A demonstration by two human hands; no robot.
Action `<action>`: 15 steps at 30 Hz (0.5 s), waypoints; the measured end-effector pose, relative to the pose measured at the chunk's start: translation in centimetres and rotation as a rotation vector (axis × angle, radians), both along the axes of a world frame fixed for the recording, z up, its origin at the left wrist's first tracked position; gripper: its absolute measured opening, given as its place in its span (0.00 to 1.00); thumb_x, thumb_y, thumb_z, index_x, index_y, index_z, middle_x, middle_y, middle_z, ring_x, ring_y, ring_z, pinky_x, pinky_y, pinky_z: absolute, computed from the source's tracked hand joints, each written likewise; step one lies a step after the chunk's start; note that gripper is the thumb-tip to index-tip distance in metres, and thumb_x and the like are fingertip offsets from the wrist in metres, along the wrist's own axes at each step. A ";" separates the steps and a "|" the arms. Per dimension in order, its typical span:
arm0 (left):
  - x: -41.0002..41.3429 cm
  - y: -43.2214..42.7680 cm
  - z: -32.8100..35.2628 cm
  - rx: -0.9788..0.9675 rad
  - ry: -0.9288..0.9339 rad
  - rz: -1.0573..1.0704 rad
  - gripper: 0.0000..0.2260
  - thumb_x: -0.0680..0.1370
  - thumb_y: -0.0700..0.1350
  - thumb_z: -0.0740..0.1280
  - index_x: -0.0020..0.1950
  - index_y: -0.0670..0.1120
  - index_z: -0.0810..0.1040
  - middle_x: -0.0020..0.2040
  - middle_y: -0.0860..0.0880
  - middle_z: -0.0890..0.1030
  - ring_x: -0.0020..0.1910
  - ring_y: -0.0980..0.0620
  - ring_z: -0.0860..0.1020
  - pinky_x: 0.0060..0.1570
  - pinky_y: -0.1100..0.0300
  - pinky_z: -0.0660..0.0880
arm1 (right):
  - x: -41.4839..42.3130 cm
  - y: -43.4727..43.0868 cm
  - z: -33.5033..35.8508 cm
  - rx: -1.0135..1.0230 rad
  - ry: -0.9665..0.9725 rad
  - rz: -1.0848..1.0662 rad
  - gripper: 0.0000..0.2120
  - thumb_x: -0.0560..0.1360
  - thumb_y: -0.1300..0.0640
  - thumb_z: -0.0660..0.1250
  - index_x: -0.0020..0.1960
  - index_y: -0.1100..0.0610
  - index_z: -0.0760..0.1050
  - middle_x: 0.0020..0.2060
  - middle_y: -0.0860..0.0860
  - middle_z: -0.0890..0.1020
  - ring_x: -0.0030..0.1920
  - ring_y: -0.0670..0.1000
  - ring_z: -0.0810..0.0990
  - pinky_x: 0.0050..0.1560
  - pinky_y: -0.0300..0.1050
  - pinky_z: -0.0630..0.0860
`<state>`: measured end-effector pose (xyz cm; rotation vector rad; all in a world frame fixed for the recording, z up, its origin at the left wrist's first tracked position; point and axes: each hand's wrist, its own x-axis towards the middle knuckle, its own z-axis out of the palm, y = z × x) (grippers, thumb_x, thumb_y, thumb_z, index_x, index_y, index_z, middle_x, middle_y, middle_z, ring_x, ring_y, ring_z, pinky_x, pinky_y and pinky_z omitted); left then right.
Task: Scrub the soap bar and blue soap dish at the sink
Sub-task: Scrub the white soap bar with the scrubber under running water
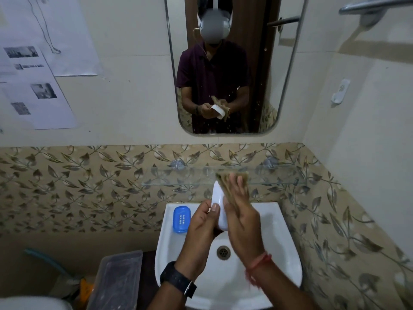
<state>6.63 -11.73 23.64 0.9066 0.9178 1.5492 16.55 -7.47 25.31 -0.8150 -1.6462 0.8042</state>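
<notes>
The soap bar [218,205] is a smooth white oval with rounded edges, glossy and plain, with no mark that can be made out. It is held upright on its long axis above the sink [288,249], over the back half of the basin and higher than the drain [223,252].

The left hand [202,229] grips the bar from its left side, thumb lying flat across the near face and the other fingers curled behind it, so the hand is clenched on the soap. A black watch [178,279] sits on that wrist.

The right hand [241,220] presses a scrub pad [230,186] against the bar's right face. The pad is a flat, coarse, brownish-green piece with a fibrous look; its top edge stands above the soap and is blurred. The fingers lie stretched out and together over the pad, pinning it to the soap rather than curling round it. A red thread [259,264] is tied on this wrist.

The soap dish [181,219] is bright blue plastic, a rounded rectangle with a raised rim and a small grid of pale drain slots in its middle. It lies flat on the sink's back left corner ledge, just left of the left hand and apart from the bar.

Above the sink a mirror [225,63] reflects the hands, soap and pad. A clear plastic box [116,280] stands left of the sink.
</notes>
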 end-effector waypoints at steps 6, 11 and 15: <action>0.9 0.0 -1.3 0.012 -0.141 0.054 0.14 0.84 0.47 0.62 0.65 0.42 0.78 0.63 0.37 0.82 0.61 0.42 0.82 0.54 0.56 0.81 | -0.1 2.4 1.1 -0.399 0.297 -0.064 0.10 0.81 0.54 0.62 0.55 0.42 0.80 0.62 0.47 0.82 0.58 0.45 0.81 0.59 0.41 0.78; 0.3 0.3 -2.2 0.015 -0.278 0.195 0.14 0.81 0.47 0.62 0.61 0.39 0.77 0.64 0.36 0.81 0.62 0.41 0.82 0.55 0.55 0.82 | -1.1 -2.1 -2.8 -0.597 0.536 -0.012 0.12 0.80 0.50 0.63 0.60 0.51 0.80 0.54 0.52 0.86 0.53 0.51 0.84 0.50 0.50 0.79; 0.2 0.6 -2.6 -0.012 -0.322 0.248 0.18 0.80 0.48 0.63 0.66 0.39 0.74 0.65 0.37 0.82 0.62 0.40 0.82 0.57 0.49 0.82 | -2.2 -5.0 -4.3 -0.691 0.638 0.030 0.16 0.78 0.55 0.63 0.64 0.51 0.78 0.59 0.50 0.84 0.59 0.52 0.82 0.60 0.52 0.78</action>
